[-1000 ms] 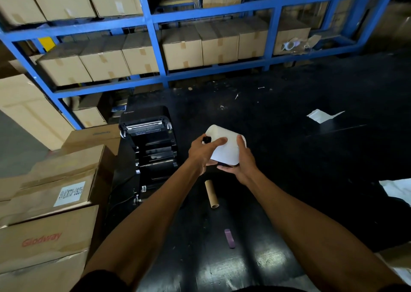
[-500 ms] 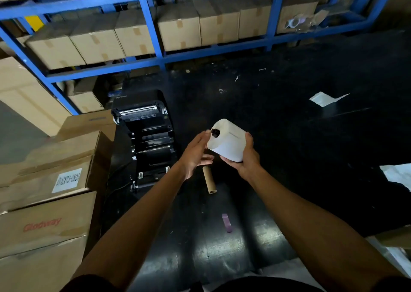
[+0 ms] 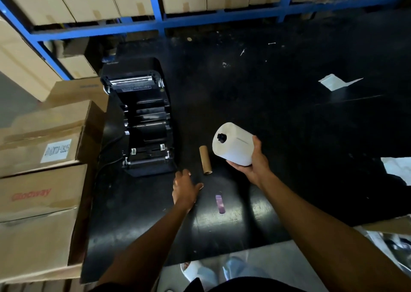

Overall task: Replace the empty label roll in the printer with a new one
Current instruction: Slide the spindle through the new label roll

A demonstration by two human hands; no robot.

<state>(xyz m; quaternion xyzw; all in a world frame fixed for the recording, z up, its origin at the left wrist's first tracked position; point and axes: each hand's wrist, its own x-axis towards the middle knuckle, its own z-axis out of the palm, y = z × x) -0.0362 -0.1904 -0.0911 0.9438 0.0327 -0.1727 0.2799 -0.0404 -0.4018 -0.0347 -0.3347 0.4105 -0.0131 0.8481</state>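
Your left hand (image 3: 185, 190) lies nearest, palm down with fingers spread wide and empty, low over the black table (image 3: 289, 124). Half a second ago it was raised beside the roll; it has since dropped away toward the near edge. Just right of it a small purple strip (image 3: 220, 203) lies flat. Your right hand (image 3: 253, 162) alone cups the new white label roll (image 3: 233, 146) from below, tilted, a black spindle (image 3: 221, 137) showing at its left end. The roll sits lower and farther right than before. Between the hands, slightly beyond, the empty brown cardboard core (image 3: 205, 160) lies on the table, unmoved. Left of it stands the black printer (image 3: 142, 122), lid open, its roll bay holding no roll; lettering on the lid is too small to read. Stacked cartons at far left carry red "Glodway" print (image 3: 31, 195) and a white sticker (image 3: 56, 151) whose text is blurred. Farther right lies a paper scrap (image 3: 335, 82); beyond, blue shelving (image 3: 158, 22) holds boxes.
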